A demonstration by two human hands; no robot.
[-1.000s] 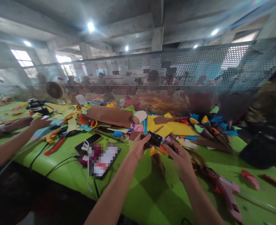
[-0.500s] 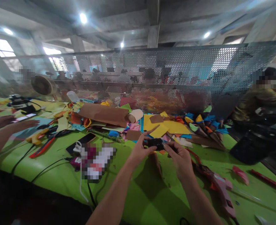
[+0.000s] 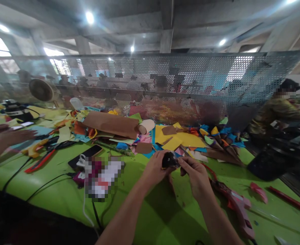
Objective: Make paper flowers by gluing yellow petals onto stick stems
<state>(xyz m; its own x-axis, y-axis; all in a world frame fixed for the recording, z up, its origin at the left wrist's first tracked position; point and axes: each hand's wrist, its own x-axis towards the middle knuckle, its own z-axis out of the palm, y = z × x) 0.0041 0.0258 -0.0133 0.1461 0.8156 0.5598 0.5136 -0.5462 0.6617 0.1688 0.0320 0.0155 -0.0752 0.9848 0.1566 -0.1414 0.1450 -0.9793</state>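
A small, shiny black object (image 3: 168, 160) is held up over the green table, between my two hands; its kind is not clear. My left hand (image 3: 153, 166) is closed round its left side, the fingers partly hidden behind it. With thumb and forefinger, my right hand (image 3: 194, 172) pinches its right edge, where a greyish, glossy bit shows. Just below my hands, a brown piece (image 3: 171, 183) is partly visible. A pink glue gun (image 3: 237, 204) lies to the right of my right forearm.
Behind my hands lie coloured paper sheets (image 3: 182, 139) and a brown paper roll (image 3: 111, 124). Wrapped paper cones (image 3: 222, 136) stand back right, near a black bin (image 3: 269, 160). A phone (image 3: 85, 157), cables and a red-handled cutter (image 3: 41, 161) lie left, by another person's hands (image 3: 14, 136).
My left fingers have curled in round the black object, which has turned and now shows a broader face. My right hand has shifted slightly right, pinching its edge. The view has moved slightly.
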